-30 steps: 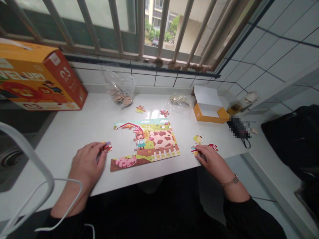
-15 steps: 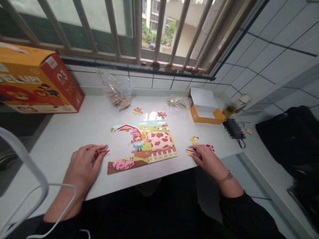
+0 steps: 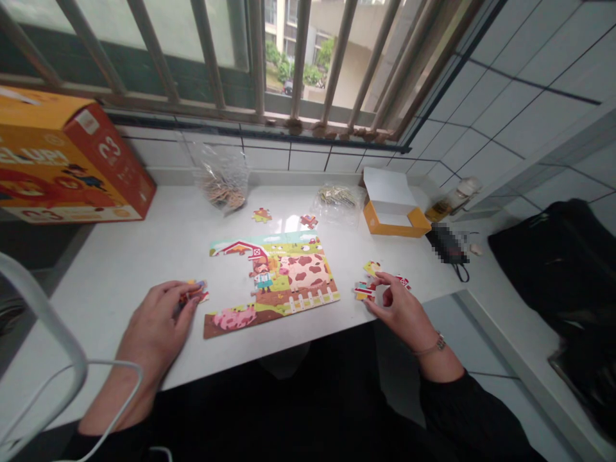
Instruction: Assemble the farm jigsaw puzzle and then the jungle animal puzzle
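Both left hand (image 3: 161,321) and right hand (image 3: 391,296) held wide apart, flanking part-built puzzle (image 3: 308,273), perhaps so gap at its left is kept uncovered. Red-and-blue piece (image 3: 203,292) partly covered by curled left fingers; grip cannot be told. Striped piece (image 3: 364,290) met by parted right thumb and finger; firm hold cannot be told. Bare table (image 3: 120,250) left around puzzle; front edge near.

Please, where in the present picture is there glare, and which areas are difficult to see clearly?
Head view: white glare on the glossy white countertop, behind the colourful farm-scene jigsaw puzzle; head view: coarse square pixels cover most of the dark object near the open orange cardboard box; head view: black fabric sleeves show almost no detail.
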A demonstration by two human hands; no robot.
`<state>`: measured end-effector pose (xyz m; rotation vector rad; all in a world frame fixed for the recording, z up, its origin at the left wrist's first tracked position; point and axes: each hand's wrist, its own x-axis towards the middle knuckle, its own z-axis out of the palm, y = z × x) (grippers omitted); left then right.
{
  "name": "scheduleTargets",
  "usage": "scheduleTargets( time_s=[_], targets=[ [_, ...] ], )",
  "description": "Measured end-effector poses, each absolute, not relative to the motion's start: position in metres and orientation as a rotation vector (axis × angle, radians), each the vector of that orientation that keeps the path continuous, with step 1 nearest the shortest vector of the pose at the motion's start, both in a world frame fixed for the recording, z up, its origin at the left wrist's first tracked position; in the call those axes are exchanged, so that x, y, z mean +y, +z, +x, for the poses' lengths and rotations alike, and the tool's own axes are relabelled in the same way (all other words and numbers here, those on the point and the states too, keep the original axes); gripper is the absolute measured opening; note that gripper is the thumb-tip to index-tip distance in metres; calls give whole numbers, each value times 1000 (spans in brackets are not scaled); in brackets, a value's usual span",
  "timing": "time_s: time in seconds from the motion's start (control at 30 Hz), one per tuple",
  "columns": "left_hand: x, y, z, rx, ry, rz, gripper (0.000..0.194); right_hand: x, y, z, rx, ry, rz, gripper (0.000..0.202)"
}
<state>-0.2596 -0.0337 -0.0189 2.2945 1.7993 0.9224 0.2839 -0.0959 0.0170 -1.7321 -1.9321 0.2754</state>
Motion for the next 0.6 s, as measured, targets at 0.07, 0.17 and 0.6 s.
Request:
scheduleTargets(
  time_s=[0.07,0.17,0.6],
  targets=[
    [-34,-20,-260,1811,921,2291,31,-92,21,275,-1945,265,-1708,54],
    [-35,-18,-258,1833,907,2282,31,-79,30,248,-2044,306,-1611,38],
    [-43,-11,-253,1809,914,2256,28,53,33,46,-2443,450,-1265,25]
  ],
)
